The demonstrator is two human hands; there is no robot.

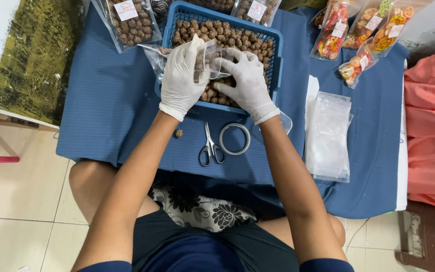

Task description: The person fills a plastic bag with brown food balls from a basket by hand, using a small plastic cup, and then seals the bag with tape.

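Observation:
Both my hands wear white gloves and work over a blue plastic basket point(275, 60) full of small brown balls point(227, 32). My left hand point(182, 78) grips a clear plastic pouch point(210, 60) partly filled with the brown balls. My right hand point(247, 83) holds the pouch's other side, fingers pinching its edge. The pouch hangs just above the balls in the basket's near half.
Scissors point(210, 147) and a roll of clear tape point(234, 138) lie on the blue cloth point(112, 106) near me, beside one loose brown ball point(178, 133). A stack of empty clear pouches point(328, 136) lies right. Filled pouches of brown balls point(129, 22) and colourful snacks point(363, 30) sit behind.

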